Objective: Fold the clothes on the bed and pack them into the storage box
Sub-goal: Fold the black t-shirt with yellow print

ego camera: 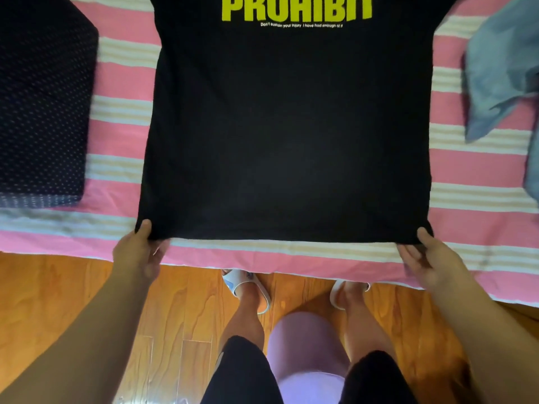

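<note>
Black T-shirt [285, 135] flat on bed [122, 112], hem corners pinched in left hand [137, 252] and right hand [428, 260] grip.

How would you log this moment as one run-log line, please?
step: spreading black T-shirt on bed | left hand: pinches hem corner | right hand: pinches hem corner | fold: not yet started

Left hand [139, 252] and right hand [428, 262] pinch forward, arms outstretched.

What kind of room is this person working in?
Probably a bedroom at home: a bed with a pink striped sheet, a black T-shirt spread on it for folding, and a wooden floor below.
</note>
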A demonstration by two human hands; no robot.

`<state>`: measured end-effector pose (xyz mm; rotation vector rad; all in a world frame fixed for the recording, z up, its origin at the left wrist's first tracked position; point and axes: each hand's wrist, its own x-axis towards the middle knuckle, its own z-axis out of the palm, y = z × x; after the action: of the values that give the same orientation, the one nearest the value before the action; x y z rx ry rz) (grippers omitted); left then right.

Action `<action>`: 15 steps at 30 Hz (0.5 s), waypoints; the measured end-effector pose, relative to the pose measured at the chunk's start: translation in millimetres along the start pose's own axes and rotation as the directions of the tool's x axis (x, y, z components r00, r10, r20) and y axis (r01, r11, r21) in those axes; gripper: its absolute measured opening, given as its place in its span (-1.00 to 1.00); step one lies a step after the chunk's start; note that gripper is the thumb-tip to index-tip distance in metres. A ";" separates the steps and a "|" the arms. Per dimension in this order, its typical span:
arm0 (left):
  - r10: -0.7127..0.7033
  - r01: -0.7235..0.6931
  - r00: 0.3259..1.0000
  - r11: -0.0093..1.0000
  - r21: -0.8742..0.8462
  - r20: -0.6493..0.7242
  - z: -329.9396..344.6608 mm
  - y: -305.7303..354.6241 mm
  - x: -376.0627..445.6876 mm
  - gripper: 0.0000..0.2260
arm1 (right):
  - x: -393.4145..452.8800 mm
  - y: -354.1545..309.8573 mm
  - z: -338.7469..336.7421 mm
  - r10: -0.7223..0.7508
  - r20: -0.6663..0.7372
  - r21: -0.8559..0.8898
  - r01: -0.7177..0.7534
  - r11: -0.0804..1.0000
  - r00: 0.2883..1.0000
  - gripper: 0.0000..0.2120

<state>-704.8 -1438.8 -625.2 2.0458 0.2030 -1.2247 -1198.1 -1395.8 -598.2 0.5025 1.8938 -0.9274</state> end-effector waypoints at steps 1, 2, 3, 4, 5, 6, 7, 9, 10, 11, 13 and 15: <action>-0.003 0.002 1.000 0.999 -0.039 -0.024 3.3 -4.4 -0.3 -0.78 | 1.2 2.7 5.8 0.013 0.015 0.042 -0.013 0.999 1.000 -0.76; -0.006 0.003 0.999 0.998 -0.070 -0.043 5.4 -7.9 -0.8 -0.77 | 0.9 5.0 9.7 0.025 0.030 0.073 -0.027 0.997 0.999 -0.80; -0.015 0.011 0.999 0.995 -0.102 -0.044 6.1 -10.9 -0.3 -0.75 | 0.7 7.2 12.6 0.041 0.041 0.092 -0.044 0.995 0.998 -0.83; -0.028 0.024 0.999 0.992 -0.124 -0.031 6.4 -12.0 -1.7 -0.74 | 1.1 8.4 15.0 0.065 0.049 0.082 -0.069 0.994 0.997 -0.86; -0.033 0.031 0.999 0.990 -0.137 -0.013 6.1 -11.8 -2.7 -0.74 | -0.2 9.5 17.8 0.091 0.054 0.065 -0.094 0.993 0.994 -0.87; -0.013 0.011 1.000 0.993 -0.120 -0.016 4.8 -10.1 -4.8 -0.76 | -0.5 10.5 18.7 0.109 0.042 0.039 -0.111 0.993 0.993 -0.86; 0.035 -0.038 0.999 0.996 -0.084 -0.040 3.1 -7.8 -6.1 -0.80 | -1.6 10.3 18.0 0.114 0.017 0.021 -0.114 0.993 0.993 -0.82; 0.160 -0.160 0.982 0.987 0.015 -0.104 -2.9 0.2 -7.7 -0.86 | -3.7 9.4 12.5 0.088 -0.051 -0.018 -0.089 0.996 0.995 -0.69; 0.208 -0.200 0.971 0.977 0.076 -0.118 -7.3 4.8 -9.7 -0.87 | -5.6 9.8 6.7 0.072 -0.089 -0.040 -0.076 0.996 0.993 -0.65; 0.233 -0.219 0.965 0.968 0.122 -0.120 -12.6 8.4 -10.6 -0.88 | -8.5 11.3 0.3 0.061 -0.109 -0.062 -0.068 0.996 0.992 -0.65; 0.230 -0.207 0.966 0.962 0.179 -0.119 -25.5 10.5 -9.0 -0.81 | -18.5 16.9 -10.1 0.061 -0.118 -0.090 -0.072 0.993 0.991 -0.71; 0.197 -0.164 0.972 0.958 0.234 -0.128 -40.7 3.7 -6.5 -0.75 | -27.4 28.2 -19.5 0.084 -0.132 -0.123 -0.101 0.987 0.988 -0.79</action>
<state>-678.1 -1413.2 -606.7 2.2955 -0.0539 -1.0180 -1177.2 -1361.9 -579.8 0.5778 2.0114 -0.7215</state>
